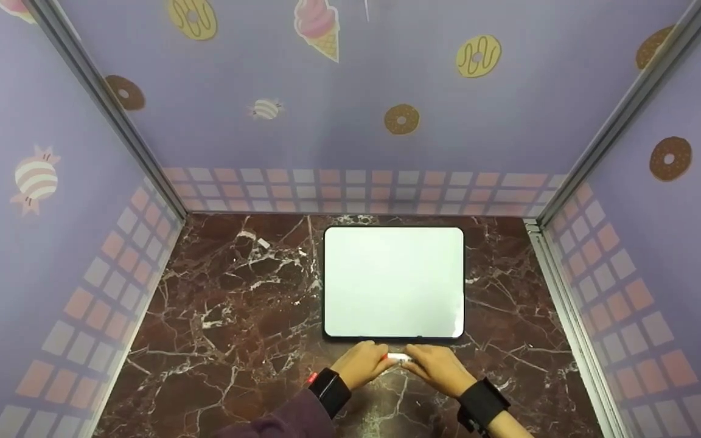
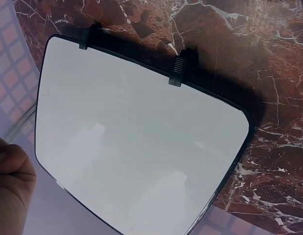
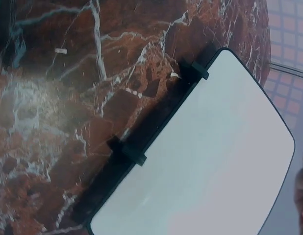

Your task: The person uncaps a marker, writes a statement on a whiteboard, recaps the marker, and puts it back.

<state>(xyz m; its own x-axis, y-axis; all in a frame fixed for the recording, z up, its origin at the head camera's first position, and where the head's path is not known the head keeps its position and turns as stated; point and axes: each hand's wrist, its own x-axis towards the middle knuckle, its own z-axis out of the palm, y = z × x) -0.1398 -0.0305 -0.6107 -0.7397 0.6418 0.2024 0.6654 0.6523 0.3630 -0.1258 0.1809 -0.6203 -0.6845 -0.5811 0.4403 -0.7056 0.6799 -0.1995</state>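
My left hand (image 1: 362,363) and right hand (image 1: 440,367) meet just in front of the whiteboard, gripping opposite ends of a short white marker (image 1: 398,357). A bit of red shows on the marker beside the left fingers; its two ends are hidden in the hands. Beyond them, the whiteboard (image 1: 394,283) has a thin black frame and rounded corners. Two small black clips sit on its near edge, the larger-looking one (image 2: 177,71) plain in the left wrist view. Only part of the left hand (image 2: 13,183) appears in that view, and a sliver of the right hand (image 3: 302,188) in the right wrist view.
The board rests on a dark red marbled tabletop (image 1: 235,340). Purple patterned walls (image 1: 350,140) rise at the back and both sides, with metal rails (image 1: 569,328) along the corners. A small white piece (image 1: 263,243) lies left of the board.
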